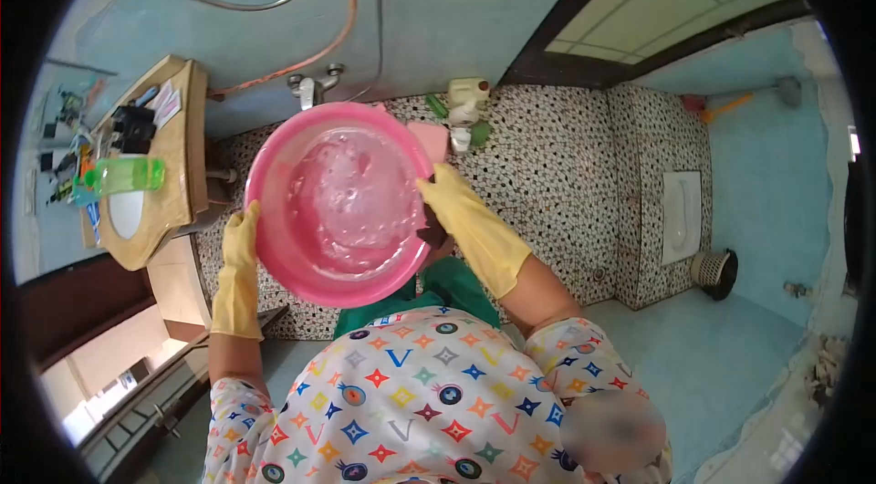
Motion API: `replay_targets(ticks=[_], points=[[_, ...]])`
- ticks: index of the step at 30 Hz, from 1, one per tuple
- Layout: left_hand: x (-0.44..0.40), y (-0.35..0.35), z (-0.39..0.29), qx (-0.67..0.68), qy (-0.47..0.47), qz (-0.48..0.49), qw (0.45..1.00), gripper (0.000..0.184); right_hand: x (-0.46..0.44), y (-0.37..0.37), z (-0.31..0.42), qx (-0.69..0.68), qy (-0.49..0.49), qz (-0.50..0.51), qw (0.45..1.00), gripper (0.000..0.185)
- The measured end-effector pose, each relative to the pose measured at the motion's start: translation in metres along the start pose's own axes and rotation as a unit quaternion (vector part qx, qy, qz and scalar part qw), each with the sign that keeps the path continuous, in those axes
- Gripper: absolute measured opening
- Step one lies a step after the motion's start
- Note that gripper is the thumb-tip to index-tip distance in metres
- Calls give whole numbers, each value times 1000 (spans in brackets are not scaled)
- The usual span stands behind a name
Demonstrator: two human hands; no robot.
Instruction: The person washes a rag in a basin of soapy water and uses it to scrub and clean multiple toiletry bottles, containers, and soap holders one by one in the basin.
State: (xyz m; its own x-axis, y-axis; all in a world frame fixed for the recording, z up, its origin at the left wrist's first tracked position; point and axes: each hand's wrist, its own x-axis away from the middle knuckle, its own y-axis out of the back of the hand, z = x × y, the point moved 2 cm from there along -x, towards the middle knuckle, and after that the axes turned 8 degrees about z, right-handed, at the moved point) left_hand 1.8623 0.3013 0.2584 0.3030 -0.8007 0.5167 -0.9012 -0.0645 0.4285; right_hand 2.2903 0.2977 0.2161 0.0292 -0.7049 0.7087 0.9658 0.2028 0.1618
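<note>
A round pink plastic basin (pixel 272 251) is held up in front of my body, with sudsy water (pixel 351 197) inside it. My left hand (pixel 239 251), in a yellow rubber glove, grips the basin's left rim. On the right rim is my right hand (pixel 453 201), gloved the same way, its fingers closed at the edge. Both thumbs lie near the top of the rim; the fingers underneath are mostly hidden. A dark brown thing (pixel 432 230) shows just beside the basin under my right hand; I cannot make out its kind.
A wall tap (pixel 312 90) stands just beyond the basin. On the speckled floor (pixel 547 183) are a jug (pixel 468 90) and small bottles. At left, a sink counter (pixel 187 183) carries a green bottle (pixel 130 176). A squat toilet (pixel 682 215) and a basket (pixel 712 270) are at right.
</note>
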Motion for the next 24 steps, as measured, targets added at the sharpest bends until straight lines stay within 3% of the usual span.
replay_targets(ticks=[3, 4, 7, 8, 9, 11, 13, 14, 16, 19, 22, 24], points=[[-9, -75, -35, -113, -12, 60, 992, 49, 16, 57, 1, -32, -45, -30, 998, 26], [-38, -97, -12, -102, -16, 68, 992, 51, -35, 68, -67, -7, 46, -71, 996, 27], [-33, -168, -55, -106, -51, 152, 981, 53, -42, 124, -98, 38, -13, -129, 991, 30], [-41, -186, -57, -186, -58, 153, 969, 53, -41, 139, -106, 40, -16, -144, 989, 31], [-23, -210, -81, -113, -73, 171, 976, 55, -44, 155, -111, 40, -16, -157, 987, 32], [-53, -254, -55, -88, -59, 203, 973, 56, -36, 188, -99, 10, -50, -131, 990, 33], [-63, -299, -49, -138, -35, 214, 966, 54, -64, 222, -149, -11, -39, -129, 991, 33], [-58, -322, -55, -150, -23, 223, 963, 54, -61, 237, -139, 86, -56, -175, 979, 31], [-49, -366, -70, -169, 3, 237, 957, 54, -87, 268, -183, 72, -56, -176, 980, 33], [-77, -450, 11, -119, -27, 237, 964, 53, -129, 319, -227, 89, -57, -180, 978, 35], [-74, -520, 34, -131, 52, 268, 953, 44, -165, 361, -311, 69, -75, -154, 983, 42], [-82, -565, 62, -147, 54, 276, 948, 43, -192, 390, -355, 99, -80, -151, 980, 47]])
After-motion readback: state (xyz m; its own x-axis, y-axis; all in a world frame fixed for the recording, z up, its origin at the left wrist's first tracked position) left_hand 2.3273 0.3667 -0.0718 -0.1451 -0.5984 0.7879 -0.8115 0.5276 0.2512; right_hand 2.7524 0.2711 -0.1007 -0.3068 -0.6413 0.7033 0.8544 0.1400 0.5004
